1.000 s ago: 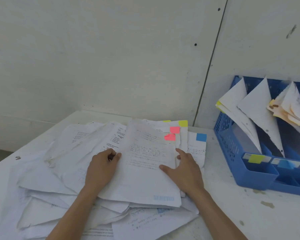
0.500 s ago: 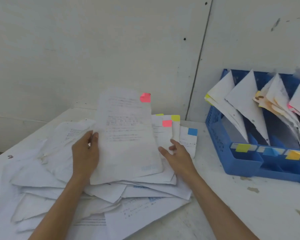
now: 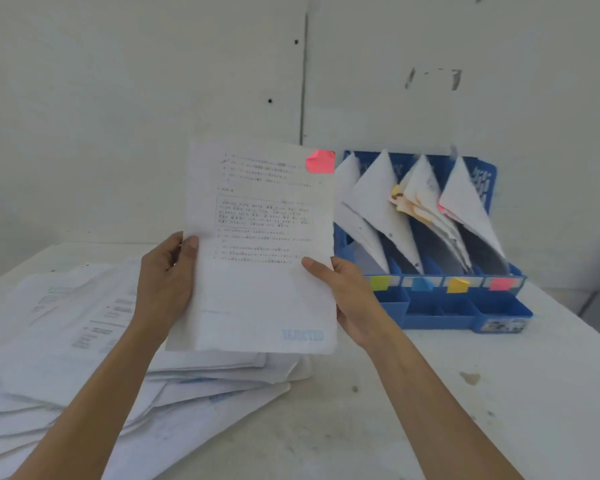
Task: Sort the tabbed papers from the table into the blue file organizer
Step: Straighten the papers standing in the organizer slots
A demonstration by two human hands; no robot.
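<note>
Left hand (image 3: 165, 282) and right hand (image 3: 350, 292) pinch the pink-tabbed sheet (image 3: 257, 271) by its side edges, held upright just left of the blue file organizer (image 3: 440, 318). Its slots already hold papers. A big pile (image 3: 83, 341) covers the desk (image 3: 499, 393) on the left, so plenty is left to sort, I'd say.
</note>
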